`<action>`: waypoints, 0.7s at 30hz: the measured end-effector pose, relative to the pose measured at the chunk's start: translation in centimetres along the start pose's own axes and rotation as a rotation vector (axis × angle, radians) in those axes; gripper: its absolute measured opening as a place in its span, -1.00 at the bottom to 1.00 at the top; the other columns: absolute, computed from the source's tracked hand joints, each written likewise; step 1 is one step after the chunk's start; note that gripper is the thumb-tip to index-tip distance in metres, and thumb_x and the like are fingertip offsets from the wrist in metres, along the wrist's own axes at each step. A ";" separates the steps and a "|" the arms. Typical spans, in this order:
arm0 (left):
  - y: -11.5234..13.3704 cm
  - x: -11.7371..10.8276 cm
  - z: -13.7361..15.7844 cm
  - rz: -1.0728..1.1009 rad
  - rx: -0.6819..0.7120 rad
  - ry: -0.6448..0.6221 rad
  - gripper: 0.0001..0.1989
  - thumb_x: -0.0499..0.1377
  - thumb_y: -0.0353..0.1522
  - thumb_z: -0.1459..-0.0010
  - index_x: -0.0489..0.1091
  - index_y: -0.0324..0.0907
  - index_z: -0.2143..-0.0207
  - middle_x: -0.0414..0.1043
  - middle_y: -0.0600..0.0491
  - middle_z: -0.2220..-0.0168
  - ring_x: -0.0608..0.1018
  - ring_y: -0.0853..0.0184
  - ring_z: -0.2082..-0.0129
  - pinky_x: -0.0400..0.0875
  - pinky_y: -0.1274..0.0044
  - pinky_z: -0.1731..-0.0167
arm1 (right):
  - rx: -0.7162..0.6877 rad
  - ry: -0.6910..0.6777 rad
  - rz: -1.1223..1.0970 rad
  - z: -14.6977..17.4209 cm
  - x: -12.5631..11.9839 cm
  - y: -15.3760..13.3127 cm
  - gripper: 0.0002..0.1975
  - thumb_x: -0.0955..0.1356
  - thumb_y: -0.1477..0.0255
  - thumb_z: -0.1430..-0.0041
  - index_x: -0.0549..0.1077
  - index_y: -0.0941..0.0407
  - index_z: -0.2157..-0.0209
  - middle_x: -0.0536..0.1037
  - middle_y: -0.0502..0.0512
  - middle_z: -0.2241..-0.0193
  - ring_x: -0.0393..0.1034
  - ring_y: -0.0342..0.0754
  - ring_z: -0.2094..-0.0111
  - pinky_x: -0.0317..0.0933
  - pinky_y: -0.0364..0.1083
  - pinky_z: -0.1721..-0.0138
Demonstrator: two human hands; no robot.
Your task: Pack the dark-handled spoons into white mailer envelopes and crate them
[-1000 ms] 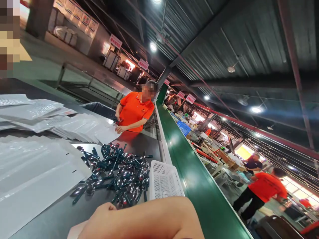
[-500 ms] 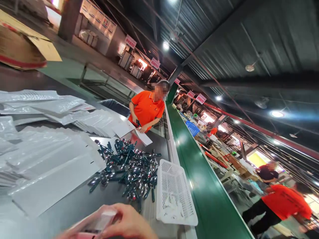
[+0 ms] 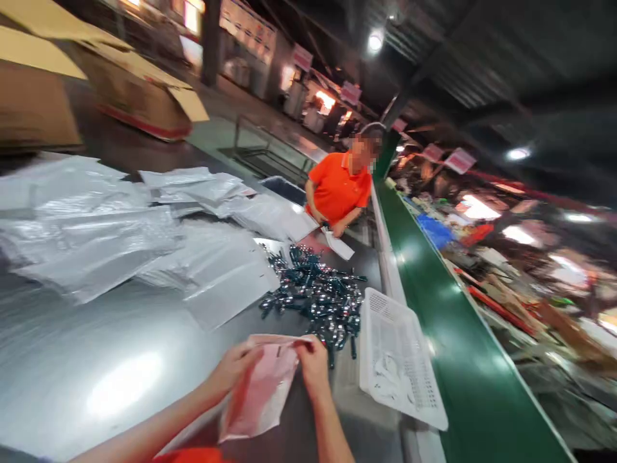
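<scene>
A pale plastic bag (image 3: 263, 399), tinted pink, hangs between my two hands above the metal table's near edge. My left hand (image 3: 237, 368) grips its upper left side, and my right hand (image 3: 313, 360) pinches the upper right corner. What the bag contains, if anything, I cannot make out. Just beyond my right hand lies a heap of spoons (image 3: 313, 289) with dark green handles and shiny metal bowls. Stacks of flat white bags (image 3: 231, 270) spread over the table to the left of the heap.
To the right of the heap is a white perforated basket (image 3: 373, 347) with small white pieces inside, beside a green conveyor belt (image 3: 463, 347). Cardboard boxes (image 3: 139, 96) stand at the far left. Across the table a co-worker (image 3: 340, 186) in orange handles a white bag.
The view has swung to the left. One hand with a blurred bag showed at the bottom edge before; now both hands hold the bag by its top, higher in view.
</scene>
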State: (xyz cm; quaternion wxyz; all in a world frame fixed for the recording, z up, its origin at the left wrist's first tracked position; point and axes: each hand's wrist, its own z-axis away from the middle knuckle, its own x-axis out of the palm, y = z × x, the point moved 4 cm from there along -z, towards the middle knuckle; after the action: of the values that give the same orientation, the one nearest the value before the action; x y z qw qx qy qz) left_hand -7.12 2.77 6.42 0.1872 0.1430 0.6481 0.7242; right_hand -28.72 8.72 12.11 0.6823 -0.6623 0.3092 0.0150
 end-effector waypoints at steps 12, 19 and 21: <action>1.6 1.4 -0.4 0.224 0.129 0.122 -0.41 0.16 0.13 -0.22 0.54 -0.19 0.08 0.62 -0.18 0.05 0.59 0.02 0.01 0.44 0.28 -0.11 | -0.681 -0.075 0.378 0.7 6.0 -4.8 -0.73 0.22 0.38 -0.44 0.55 0.03 0.06 0.66 0.17 0.18 0.55 0.08 0.14 0.43 0.07 0.06; 1.2 1.6 -0.7 0.054 0.015 0.116 -0.33 0.06 0.20 -0.21 0.58 -0.15 0.07 0.65 -0.11 0.07 0.61 -0.03 0.01 0.51 0.24 -0.10 | -0.642 -0.303 0.519 -2.5 8.8 -5.2 -0.80 0.32 0.54 -0.24 0.60 0.09 0.31 0.64 0.18 0.39 0.50 0.04 0.40 0.32 -0.05 0.40; 0.8 1.5 -1.2 0.048 0.019 0.093 -0.32 0.10 0.23 -0.15 0.62 -0.10 0.08 0.64 -0.08 -0.04 0.58 -0.07 -0.11 0.44 0.22 -0.23 | -0.597 -0.307 0.506 -3.8 8.1 -5.2 -0.84 0.35 0.41 -0.27 0.60 0.08 0.33 0.58 0.07 0.51 0.44 -0.04 0.50 0.30 -0.10 0.46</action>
State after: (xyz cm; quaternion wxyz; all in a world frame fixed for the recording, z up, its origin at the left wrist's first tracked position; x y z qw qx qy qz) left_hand -9.10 2.32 6.97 0.1377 0.1265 0.6595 0.7281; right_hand -21.47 1.48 13.42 0.4732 -0.7242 0.3391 0.3697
